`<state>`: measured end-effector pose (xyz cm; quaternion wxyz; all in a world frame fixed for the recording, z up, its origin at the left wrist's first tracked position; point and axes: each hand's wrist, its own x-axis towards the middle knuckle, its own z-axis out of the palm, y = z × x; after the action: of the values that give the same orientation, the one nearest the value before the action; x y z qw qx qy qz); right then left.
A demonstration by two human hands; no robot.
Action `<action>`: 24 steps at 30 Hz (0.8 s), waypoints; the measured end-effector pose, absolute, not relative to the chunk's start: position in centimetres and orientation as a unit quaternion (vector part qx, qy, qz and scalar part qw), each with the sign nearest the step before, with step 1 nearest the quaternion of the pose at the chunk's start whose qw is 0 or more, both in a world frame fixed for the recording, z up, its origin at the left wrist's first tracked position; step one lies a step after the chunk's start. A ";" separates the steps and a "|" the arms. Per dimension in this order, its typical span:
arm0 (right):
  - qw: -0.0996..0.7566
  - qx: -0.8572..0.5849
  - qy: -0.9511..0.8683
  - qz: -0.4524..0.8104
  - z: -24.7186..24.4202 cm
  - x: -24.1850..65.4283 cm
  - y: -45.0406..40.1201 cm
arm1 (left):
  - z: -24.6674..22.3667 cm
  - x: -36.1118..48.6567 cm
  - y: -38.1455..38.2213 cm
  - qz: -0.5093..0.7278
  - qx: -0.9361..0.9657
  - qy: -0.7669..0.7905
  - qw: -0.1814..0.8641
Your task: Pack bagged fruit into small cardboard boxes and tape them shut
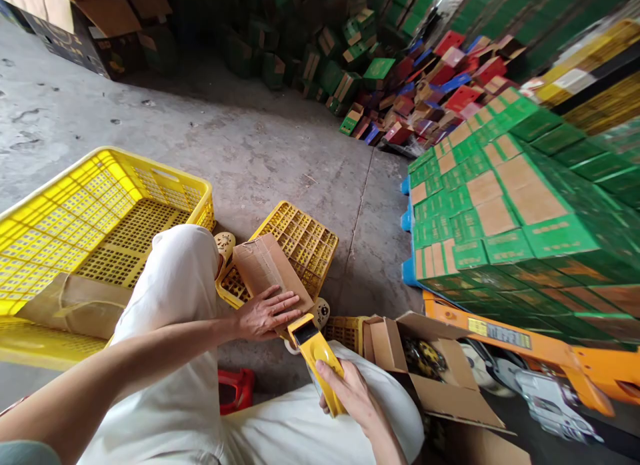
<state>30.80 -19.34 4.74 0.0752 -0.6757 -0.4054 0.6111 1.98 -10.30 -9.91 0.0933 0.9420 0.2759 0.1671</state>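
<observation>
A brown cardboard box (273, 268) rests on an upturned yellow plastic crate (313, 242) between my feet. My left hand (267, 313) lies flat on the near end of the box, its fingers stretched out. My right hand (347, 392) is wrapped around a yellow tool (320, 358) that looks like a carton stapler. The tool's dark-slotted head is at the near edge of the box, close to my left fingertips; whether it touches the cardboard I cannot tell.
A large yellow basket (170, 185) with a cardboard piece (75, 305) stands left. Right are an open carton (445, 385) with dark and yellow parts, an orange pallet jack (550, 355) and stacked green boxes (500, 205). Red and blue boxes (450, 78) lie heaped behind; something red (240, 388) sits below me.
</observation>
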 end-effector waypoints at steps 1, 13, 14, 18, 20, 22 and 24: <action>0.074 -0.678 -0.402 0.611 5.0 31.0 -19.6 | -9.9 1.9 -10.2 0.171 0.942 0.272 0.098; 0.062 -0.707 -0.370 0.600 3.8 31.2 -19.6 | -10.3 1.9 -10.3 0.182 0.941 0.266 0.100; 0.064 -0.708 -0.368 0.600 3.3 31.1 -19.4 | -10.3 1.9 -10.2 0.179 0.942 0.267 0.099; 0.052 -0.702 -0.376 0.603 1.4 31.2 -18.6 | -10.0 1.9 -10.2 0.171 0.943 0.266 0.101; 0.048 -0.703 -0.378 0.601 0.7 31.4 -18.3 | -10.0 2.0 -10.2 0.167 0.943 0.269 0.107; 0.060 -0.699 -0.377 0.604 0.4 31.6 -18.3 | -10.3 2.2 -10.3 0.167 0.939 0.280 0.112; 0.080 -0.688 -0.379 0.613 0.4 31.6 -18.5 | -10.7 2.5 -10.4 0.173 0.933 0.293 0.117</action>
<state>31.64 -18.46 0.44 0.0798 -0.6882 -0.3790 0.6135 2.51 -10.44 -10.65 0.1173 0.9330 0.2927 0.1734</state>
